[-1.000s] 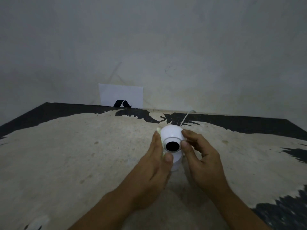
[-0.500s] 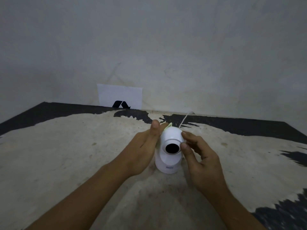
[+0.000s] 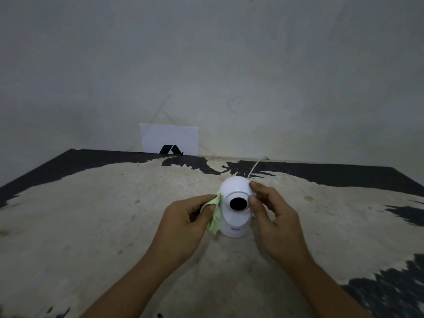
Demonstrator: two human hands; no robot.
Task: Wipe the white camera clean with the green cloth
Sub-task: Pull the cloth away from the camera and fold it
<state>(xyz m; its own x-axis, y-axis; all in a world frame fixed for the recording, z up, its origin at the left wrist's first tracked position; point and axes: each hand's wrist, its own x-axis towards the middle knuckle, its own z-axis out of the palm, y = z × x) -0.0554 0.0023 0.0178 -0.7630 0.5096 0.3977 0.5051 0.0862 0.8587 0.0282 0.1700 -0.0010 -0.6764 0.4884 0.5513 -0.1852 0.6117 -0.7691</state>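
A white camera with a round head and black lens stands upright on the table, lens facing me. My left hand pinches a small green cloth and presses it against the camera's left side. Fingertips of my right hand hold the right side of the camera's head, steadying it. A thin white cable runs from behind the camera toward the wall.
The table has a worn beige top with black patches along its back and right edges. A white card with a black logo leans against the grey wall behind the table.
My left hand has come down from the top-left of the camera's head to its left side, and the green cloth now shows. The right hand stays on the head.
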